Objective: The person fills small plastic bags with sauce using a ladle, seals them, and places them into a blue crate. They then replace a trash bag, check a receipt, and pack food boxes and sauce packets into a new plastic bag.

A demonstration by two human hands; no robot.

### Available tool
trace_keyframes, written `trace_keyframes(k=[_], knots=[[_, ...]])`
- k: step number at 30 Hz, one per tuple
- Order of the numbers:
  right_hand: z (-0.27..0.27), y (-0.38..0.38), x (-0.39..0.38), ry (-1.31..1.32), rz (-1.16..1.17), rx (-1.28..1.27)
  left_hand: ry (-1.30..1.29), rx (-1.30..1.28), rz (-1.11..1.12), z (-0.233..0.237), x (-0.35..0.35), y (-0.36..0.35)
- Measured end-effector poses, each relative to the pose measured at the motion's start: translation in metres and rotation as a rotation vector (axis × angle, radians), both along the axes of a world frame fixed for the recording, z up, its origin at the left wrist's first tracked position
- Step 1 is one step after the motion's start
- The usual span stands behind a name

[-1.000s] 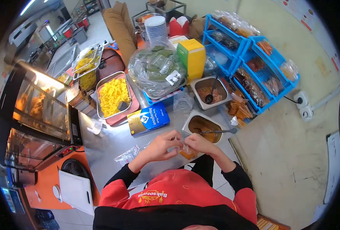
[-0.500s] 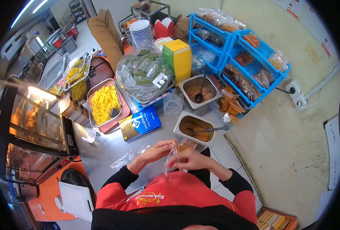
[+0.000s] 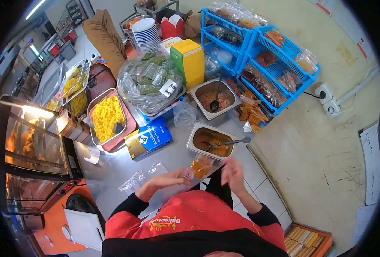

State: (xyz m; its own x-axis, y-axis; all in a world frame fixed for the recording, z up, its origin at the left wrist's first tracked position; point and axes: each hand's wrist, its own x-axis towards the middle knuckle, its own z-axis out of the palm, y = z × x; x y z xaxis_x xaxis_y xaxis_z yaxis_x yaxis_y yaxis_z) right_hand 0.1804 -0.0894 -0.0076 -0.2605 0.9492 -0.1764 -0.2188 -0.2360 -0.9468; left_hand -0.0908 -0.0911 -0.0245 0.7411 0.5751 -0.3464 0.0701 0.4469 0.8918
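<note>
My left hand (image 3: 172, 179) is above the front of the counter, fingers pinched at the mouth of a small clear plastic bag (image 3: 189, 174) that barely shows. Just beyond its fingertips lies a clear bag of orange-brown sauce (image 3: 202, 166). My right hand (image 3: 233, 174) is raised to the right of that bag, its fingers smeared by motion. In front of it stands a steel pan of brown sauce (image 3: 193, 145), with a ladle (image 3: 237, 141) resting across the rim. Several flat empty plastic bags (image 3: 139, 179) lie left of my left hand.
Behind the sauce pan is a second steel pan (image 3: 196, 92) with a ladle. A blue glove box (image 3: 149, 138), a tray of yellow food (image 3: 108, 115) and a large bag of green packets (image 3: 149, 81) crowd the counter. Blue baskets (image 3: 280, 81) stand right; a heated display case (image 3: 35, 150) stands left.
My hands, earlier together at the clear plastic bag, are now apart. The right hand has moved right and away from it. The view has shifted slightly, and the sauce bag shows more fully.
</note>
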Motion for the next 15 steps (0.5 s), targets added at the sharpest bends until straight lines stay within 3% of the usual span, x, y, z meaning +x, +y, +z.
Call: trace_keyframes(k=[1, 3, 6, 9, 15], knots=[[-0.004, 0.007, 0.006, 0.108, -0.288, 0.008, 0.007, -0.008, 0.078, -0.001, -0.005, 0.0], [-0.031, 0.039, 0.036, 0.344, -0.508, -0.251, -0.047, -0.117, 0.15, 0.005, -0.009, 0.002], [-0.038, 0.074, 0.059, 0.227, -0.34, -0.229, -0.202, -0.25, 0.229, 0.01, -0.006, 0.003], [-0.012, 0.08, 0.045, -0.152, -0.166, -0.088, -0.312, -0.248, 0.246, 0.006, -0.002, 0.006], [0.008, 0.035, 0.036, -0.577, -0.156, 0.523, -0.367, -0.151, 0.368, 0.001, -0.017, -0.001]])
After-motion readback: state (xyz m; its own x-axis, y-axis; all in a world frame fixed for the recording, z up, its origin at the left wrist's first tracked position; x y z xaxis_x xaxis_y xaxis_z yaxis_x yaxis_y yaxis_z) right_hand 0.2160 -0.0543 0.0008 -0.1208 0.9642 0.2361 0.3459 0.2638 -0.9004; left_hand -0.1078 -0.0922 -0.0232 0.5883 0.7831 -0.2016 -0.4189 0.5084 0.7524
